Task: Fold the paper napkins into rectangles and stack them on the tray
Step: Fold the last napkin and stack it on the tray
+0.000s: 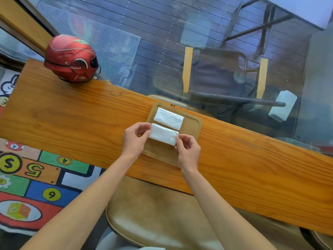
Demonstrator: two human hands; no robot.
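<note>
A wooden tray (193, 128) lies on the long wooden counter (72, 114). One folded white napkin (169, 118) rests flat on the tray's far half. A second folded white napkin (163, 134), a narrow rectangle, sits just in front of it over the tray. My left hand (134, 139) pinches this napkin's left end. My right hand (188, 151) pinches its right near corner. Whether the held napkin touches the tray I cannot tell.
A red helmet (71, 58) stands at the counter's far left. A glass pane runs along the counter's far edge, with a white packet (282, 105) seen in it. A tan padded stool (158, 213) is below my arms; a colourful play mat (36, 177) covers the floor at left.
</note>
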